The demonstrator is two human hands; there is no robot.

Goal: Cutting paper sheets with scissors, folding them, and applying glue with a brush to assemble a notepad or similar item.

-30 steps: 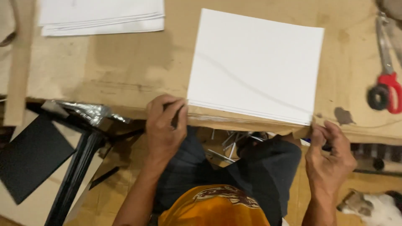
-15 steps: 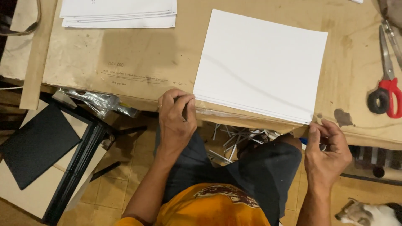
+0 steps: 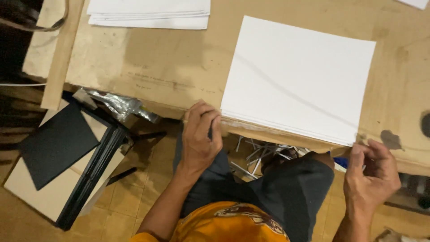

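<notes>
Table (image 3: 148,58): worn brown board, filled the upper view.
Paper stack (image 3: 300,78): white square sheets, lay at 1 o'clock, near edge flush with the table edge.
Left hand (image 3: 200,136): fingers curled on the stack's near-left corner at 9 o'clock.
Right hand (image 3: 371,172): fingertips pinched its near-right corner at 4 o'clock.

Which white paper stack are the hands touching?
The big square stack at the table's near edge: left hand and right hand at its near corners. The other stack lies untouched at the far edge.
</notes>
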